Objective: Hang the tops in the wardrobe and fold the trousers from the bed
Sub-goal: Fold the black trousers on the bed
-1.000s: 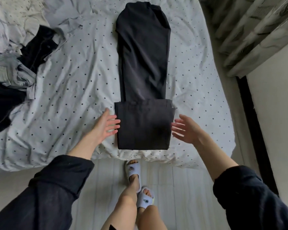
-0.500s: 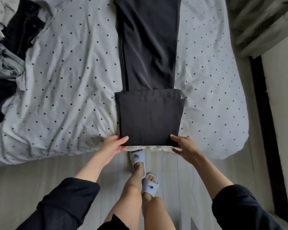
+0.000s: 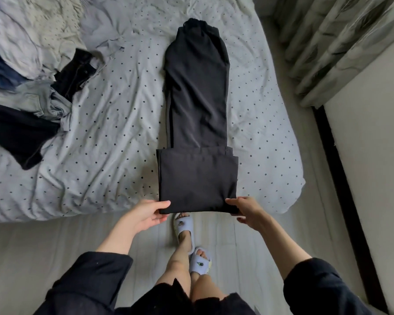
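Long black fabric trousers point(image 3: 197, 114) flat on dotted grey bed point(image 3: 114, 114), hem folded up; left hand point(image 3: 146, 213), right hand point(image 3: 245, 209) grip pinching folded edge corners

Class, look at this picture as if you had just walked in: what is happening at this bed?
A person stands at the foot of a bed with a dotted sheet, folding black trousers laid lengthwise on it. The leg end is already folded up once. The left hand and right hand each grip a near corner of that folded part, at the bed's edge. A heap of other clothes, jeans among them, lies unsorted on the left side of the bed.
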`<state>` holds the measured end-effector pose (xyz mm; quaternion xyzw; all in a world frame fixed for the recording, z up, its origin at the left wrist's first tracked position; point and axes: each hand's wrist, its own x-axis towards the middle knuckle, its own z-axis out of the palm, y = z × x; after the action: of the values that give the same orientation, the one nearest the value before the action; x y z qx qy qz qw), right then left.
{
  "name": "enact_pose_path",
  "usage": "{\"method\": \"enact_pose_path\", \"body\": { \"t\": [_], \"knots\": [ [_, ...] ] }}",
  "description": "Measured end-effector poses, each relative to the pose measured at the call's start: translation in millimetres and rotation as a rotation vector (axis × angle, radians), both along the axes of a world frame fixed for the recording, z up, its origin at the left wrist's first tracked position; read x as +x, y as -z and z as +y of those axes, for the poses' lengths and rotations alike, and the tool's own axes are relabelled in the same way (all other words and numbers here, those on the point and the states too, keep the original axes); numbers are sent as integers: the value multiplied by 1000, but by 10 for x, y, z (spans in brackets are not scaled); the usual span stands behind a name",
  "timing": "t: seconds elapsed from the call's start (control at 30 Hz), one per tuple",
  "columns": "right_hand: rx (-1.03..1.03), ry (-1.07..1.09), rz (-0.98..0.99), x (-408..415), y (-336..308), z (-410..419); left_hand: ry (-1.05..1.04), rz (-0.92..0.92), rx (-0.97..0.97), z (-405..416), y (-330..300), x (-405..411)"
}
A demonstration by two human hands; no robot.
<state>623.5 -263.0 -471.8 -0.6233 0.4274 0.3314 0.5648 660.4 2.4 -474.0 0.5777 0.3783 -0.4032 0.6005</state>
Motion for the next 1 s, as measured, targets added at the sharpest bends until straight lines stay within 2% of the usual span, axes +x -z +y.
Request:
{"method": "enact_pose_path", "body": {
  "t": [0.17,0.27,0.43,0.6,0.7,0.83,0.9,1.0],
  "knots": [
    [18,-40,127,-261,-280,-73,78,104,-38,3,-204,-201],
    [37,-10,133,-128,-409,-124,65,79,-74,-55,-317,-52],
    [61,89,51,525,-586,-237,-53,10,-111,-229,-504,681],
    [150,267,-36,1450,-686,-375,-70,-117,-147,-439,-544,1706],
    [49,360,-124,1779,-610,-415,-44,-170,-61,-475,-408,2067],
    [-208,290,-23,1789,-190,-375,132,-47,173,-408,62,2059],
    [-198,251,77,1643,10,-348,182,78,186,-367,254,1885],
    [-64,269,206,1464,240,-274,154,239,108,-370,436,1669]
  ]
}}
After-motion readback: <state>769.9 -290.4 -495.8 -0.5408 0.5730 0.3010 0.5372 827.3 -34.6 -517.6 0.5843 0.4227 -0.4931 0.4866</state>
